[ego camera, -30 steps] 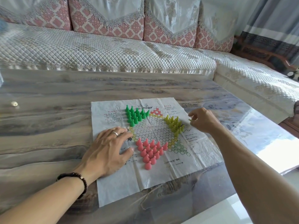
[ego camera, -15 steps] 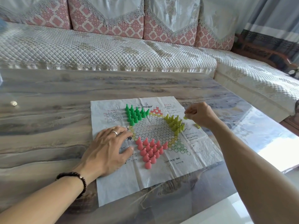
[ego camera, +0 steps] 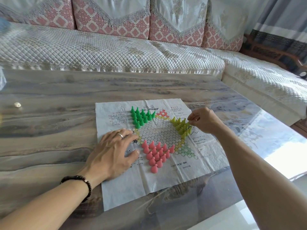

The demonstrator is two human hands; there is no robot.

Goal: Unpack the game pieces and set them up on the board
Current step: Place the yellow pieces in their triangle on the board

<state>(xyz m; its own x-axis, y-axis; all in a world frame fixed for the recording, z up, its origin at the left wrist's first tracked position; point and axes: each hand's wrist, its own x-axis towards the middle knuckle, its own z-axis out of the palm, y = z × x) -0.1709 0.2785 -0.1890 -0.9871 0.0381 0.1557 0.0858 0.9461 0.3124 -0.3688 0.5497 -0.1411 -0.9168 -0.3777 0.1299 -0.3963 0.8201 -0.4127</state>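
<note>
A paper game board (ego camera: pixel 166 173) printed with a star of circles lies flat on the table. Several green cone pieces (ego camera: pixel 141 116) stand in its far-left point, several pink pieces (ego camera: pixel 157 153) in the near point, and several yellow-green pieces (ego camera: pixel 181 127) in the right point. My left hand (ego camera: pixel 114 151) rests flat on the board's left side, fingers spread, a ring on one finger. My right hand (ego camera: pixel 203 121) hovers at the yellow-green group's far-right edge, thumb and fingers pinched together; a piece between them is too small to make out.
The marbled glossy table (ego camera: pixel 49 130) ends close to me and at the right. A small white die (ego camera: pixel 17 105) lies far left. A quilted sofa (ego camera: pixel 108 52) runs behind the table and around its right side.
My right hand has risen from the board right of the yellow-green pieces and moved slightly left to the top corner of that group. My left hand has stayed put.
</note>
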